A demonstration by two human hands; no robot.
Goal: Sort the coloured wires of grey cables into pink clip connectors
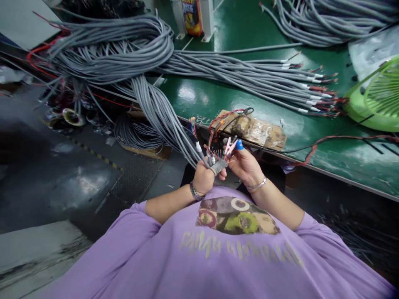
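My left hand (204,177) is closed around the ends of a thick bundle of grey cables (162,114) that droops off the green bench. Thin coloured wires (215,155) fan out of the stripped ends above my fist. My right hand (245,166), with blue tape on the thumb tip, pinches a small pink clip (230,146) right at those wire ends. Both hands sit close together in front of my purple shirt, just off the bench edge.
The green bench (343,153) holds more grey cable bundles (255,77) with stripped ends, a taped brown block (257,131) with red and black leads, a green fan (378,97) at the right, and a plastic bag. A dark floor with cable coils lies left.
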